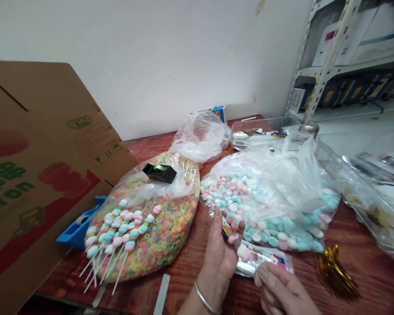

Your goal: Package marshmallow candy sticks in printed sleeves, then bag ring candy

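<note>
My left hand, with a silver bangle on the wrist, pinches the open end of a small clear candy packet that holds a few pink and white candies. My right hand grips the packet's other end from below. Both hands are just in front of a large clear bag of pink, blue and white round candies. To the left lies a big bag of colourful ring candies, with several marshmallow lollipops and a black tape dispenser resting on top.
A large cardboard box stands at the left with a blue tape dispenser beside it. Gold twist ties lie at the right on the wooden table. Clear plastic containers sit behind; a metal shelf stands at the far right.
</note>
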{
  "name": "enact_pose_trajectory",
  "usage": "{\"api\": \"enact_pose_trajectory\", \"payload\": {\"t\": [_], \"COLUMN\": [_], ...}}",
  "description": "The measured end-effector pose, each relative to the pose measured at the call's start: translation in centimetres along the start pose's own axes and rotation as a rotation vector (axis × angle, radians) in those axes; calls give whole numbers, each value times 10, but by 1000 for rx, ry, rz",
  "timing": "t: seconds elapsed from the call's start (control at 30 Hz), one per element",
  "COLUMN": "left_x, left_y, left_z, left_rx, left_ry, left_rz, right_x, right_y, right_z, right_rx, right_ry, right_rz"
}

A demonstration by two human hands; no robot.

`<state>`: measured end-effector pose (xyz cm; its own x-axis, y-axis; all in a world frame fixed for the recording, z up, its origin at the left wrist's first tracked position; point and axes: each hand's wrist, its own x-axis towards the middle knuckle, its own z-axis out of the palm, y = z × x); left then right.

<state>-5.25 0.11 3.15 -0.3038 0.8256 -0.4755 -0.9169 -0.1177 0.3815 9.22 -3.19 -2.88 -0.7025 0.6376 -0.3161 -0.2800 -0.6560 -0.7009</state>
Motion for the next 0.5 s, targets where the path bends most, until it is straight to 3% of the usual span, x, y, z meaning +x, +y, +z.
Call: {"api": "enact_pose_trajectory", "payload": {"t": [0.23, 0.43, 0.5], "left_x": [-10, 2, 6], "left_y": [-26, 1, 9], "left_z": [3, 0, 1], "left_rx": [93, 58, 39], "left_ry": [81, -119, -129], "left_rz": [-8, 74, 56], "right_x": [10, 12, 11], "right_y": [-5, 0, 0], "right_z": [13, 6, 5], "right_rx": [-209, -69, -42], "right_ry": [169, 71, 71], "right_rz": [-186, -111, -110]}}
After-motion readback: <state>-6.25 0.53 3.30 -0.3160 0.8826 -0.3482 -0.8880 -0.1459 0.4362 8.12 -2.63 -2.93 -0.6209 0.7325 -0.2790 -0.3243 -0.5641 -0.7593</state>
